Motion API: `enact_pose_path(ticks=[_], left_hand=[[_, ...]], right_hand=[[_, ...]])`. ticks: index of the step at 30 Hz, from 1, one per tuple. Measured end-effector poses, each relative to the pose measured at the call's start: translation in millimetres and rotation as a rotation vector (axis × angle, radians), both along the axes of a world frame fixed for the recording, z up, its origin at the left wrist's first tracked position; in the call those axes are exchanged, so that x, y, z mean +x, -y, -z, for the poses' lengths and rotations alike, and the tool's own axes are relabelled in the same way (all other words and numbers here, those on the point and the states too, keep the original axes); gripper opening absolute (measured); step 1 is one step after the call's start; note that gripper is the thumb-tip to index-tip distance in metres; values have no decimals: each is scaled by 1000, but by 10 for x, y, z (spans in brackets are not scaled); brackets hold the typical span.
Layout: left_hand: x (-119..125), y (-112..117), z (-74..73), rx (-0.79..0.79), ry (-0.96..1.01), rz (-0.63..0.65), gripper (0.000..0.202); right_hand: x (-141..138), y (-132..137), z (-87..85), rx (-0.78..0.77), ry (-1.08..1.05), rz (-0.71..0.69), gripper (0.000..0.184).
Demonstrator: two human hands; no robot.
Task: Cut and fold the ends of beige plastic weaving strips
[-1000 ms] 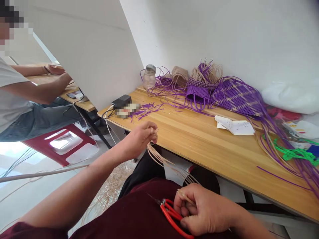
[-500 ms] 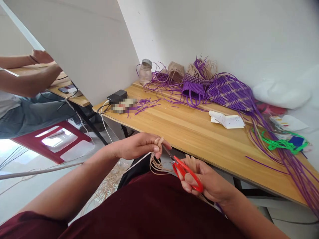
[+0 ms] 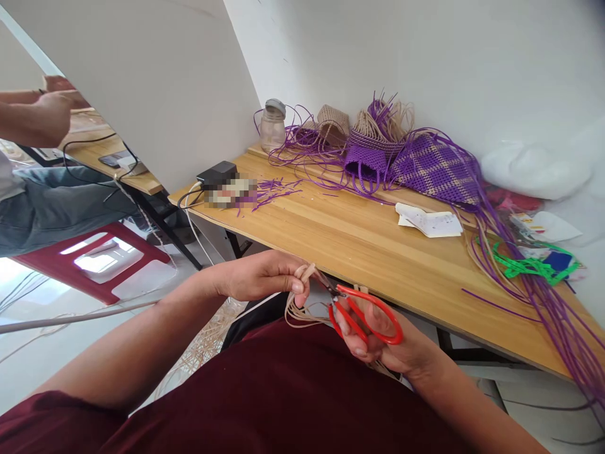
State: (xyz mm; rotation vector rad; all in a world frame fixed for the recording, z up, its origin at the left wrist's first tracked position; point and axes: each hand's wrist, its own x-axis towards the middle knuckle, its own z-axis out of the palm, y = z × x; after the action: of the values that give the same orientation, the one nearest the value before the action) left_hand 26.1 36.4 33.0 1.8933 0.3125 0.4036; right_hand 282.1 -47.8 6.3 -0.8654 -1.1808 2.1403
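My left hand (image 3: 274, 277) pinches several beige weaving strips (image 3: 293, 310) near the table's front edge. Their short ends stick up past the fingertips, and the rest loops down over my lap. In my right hand (image 3: 378, 337) is a pair of scissors with red handles (image 3: 392, 328). The handles are spread and the dark blades point at the strip ends beside my left fingertips. Whether the blades touch a strip I cannot tell. More beige strips show behind the scissors and below my right hand.
The wooden table (image 3: 331, 233) bears a purple checked woven piece (image 3: 437, 170), a glass jar (image 3: 273, 129), a black box (image 3: 217, 174), folded paper (image 3: 430, 221) and green strips (image 3: 534, 265). Purple strips (image 3: 562, 321) hang over the right edge. At left are another person's arm (image 3: 38, 120) and a red stool (image 3: 94, 258).
The scissors' handles have spread apart and the blades have opened beside the strip ends. My left hand keeps its pinch. The other person's arms have shifted left.
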Motion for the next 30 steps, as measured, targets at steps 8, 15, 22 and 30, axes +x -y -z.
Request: enact_pose_path(ticks=[8,15,22,30], left_hand=[[64,-25,102,-122,-50,102,39],[82,-44,148,-144,-49,129,42],[86,-44,167,-150,-34,108,43],[83,-42,158,-133,-36,121,42]], right_hand=[[-100,-39,-50,110,70,-78,64],[-113,-49,-5,163,81,-62,59],[-104,-26,31,79,74,-34,62],[-125,-17,91,79,64,-20,58]])
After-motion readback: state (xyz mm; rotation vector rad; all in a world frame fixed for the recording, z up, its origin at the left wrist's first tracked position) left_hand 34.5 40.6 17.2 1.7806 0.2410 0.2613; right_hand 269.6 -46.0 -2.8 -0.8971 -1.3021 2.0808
